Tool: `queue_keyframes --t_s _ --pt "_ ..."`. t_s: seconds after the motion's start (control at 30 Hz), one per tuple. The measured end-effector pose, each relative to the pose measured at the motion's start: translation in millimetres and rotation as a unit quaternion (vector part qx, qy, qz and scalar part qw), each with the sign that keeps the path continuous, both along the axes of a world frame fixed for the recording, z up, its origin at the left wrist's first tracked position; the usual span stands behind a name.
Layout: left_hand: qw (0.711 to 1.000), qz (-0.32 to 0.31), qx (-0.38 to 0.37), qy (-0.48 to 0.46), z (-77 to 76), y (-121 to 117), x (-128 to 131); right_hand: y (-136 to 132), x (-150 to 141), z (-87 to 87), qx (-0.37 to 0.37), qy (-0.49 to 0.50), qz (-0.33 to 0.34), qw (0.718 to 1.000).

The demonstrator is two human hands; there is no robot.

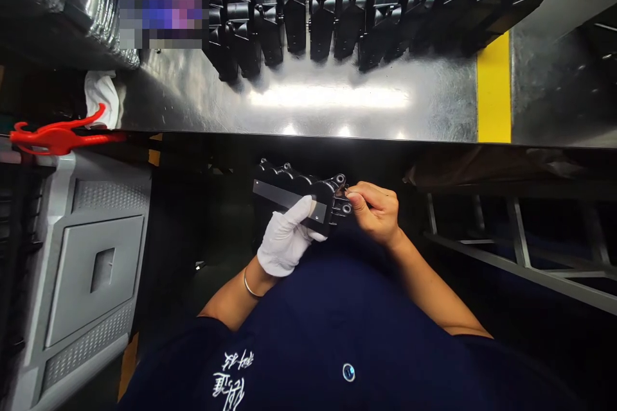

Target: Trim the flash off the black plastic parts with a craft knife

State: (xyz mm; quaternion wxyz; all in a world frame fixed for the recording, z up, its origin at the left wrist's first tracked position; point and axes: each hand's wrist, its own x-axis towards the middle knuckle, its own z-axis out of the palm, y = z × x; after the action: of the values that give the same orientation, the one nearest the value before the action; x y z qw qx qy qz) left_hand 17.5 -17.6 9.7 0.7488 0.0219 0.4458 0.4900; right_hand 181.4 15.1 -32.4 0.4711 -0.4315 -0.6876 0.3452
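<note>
A black moulded plastic part (308, 183) with scalloped edges, ring-shaped lugs and a flat clear strip on its face is held in front of my body. My left hand (285, 245), in a white glove, grips its lower edge with the thumb across the strip. At the part's right end, beside the lugs, my bare right hand (376, 209) pinches with thumb and forefinger. Whatever lies between those fingertips is too small and dark to make out.
Rows of similar black parts (332, 19) stand on the metal table (193, 99), which has a yellow stripe (494, 90). A red plastic tool (58, 138) and white cloth (102, 99) lie at left, above a grey crate (96, 270). A metal frame (520, 237) stands right.
</note>
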Motion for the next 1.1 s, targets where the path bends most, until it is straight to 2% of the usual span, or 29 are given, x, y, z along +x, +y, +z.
queue_keyframes --t_s 0.13,0.27,0.33,0.43,0.5,0.6,0.73,0.87,0.97,1.1 --pt "1.000 0.008 -0.012 -0.008 -2.1 -2 -2 2 -5 -10.4 -0.029 0.012 -0.017 0.999" --pt "0.999 -0.020 0.018 -0.022 1.4 -15 -6 12 4 -25.8 -0.117 0.025 -0.140 0.983" --pt "0.998 -0.044 0.028 -0.018 2.2 -17 -8 13 11 -26.8 -0.141 0.021 -0.164 0.976" --pt "0.999 -0.046 0.013 -0.004 0.4 -8 -10 6 13 -15.9 -0.113 0.012 -0.086 0.990" --pt "1.000 -0.010 -0.013 -0.004 -1.1 0 -9 0 10 -5.6 -0.068 0.018 -0.027 0.997" --pt "0.997 0.032 -0.063 -0.022 -0.7 6 -4 -4 2 4.8 -0.022 0.032 0.011 0.999" --pt "0.996 0.023 -0.076 -0.031 0.1 2 0 -1 -1 7.5 -0.026 0.021 0.012 0.999" --pt "1.000 -0.018 0.007 -0.017 -4.0 -4 -1 0 0 4.1 -0.025 0.019 0.002 1.000" --pt "0.999 -0.016 0.048 0.005 -9.1 -2 -1 -2 -3 -2.0 -0.010 0.025 -0.024 0.999" --pt "1.000 0.010 0.017 0.008 -17.5 2 -2 -3 -14 -11.7 -0.025 0.021 -0.055 0.998"
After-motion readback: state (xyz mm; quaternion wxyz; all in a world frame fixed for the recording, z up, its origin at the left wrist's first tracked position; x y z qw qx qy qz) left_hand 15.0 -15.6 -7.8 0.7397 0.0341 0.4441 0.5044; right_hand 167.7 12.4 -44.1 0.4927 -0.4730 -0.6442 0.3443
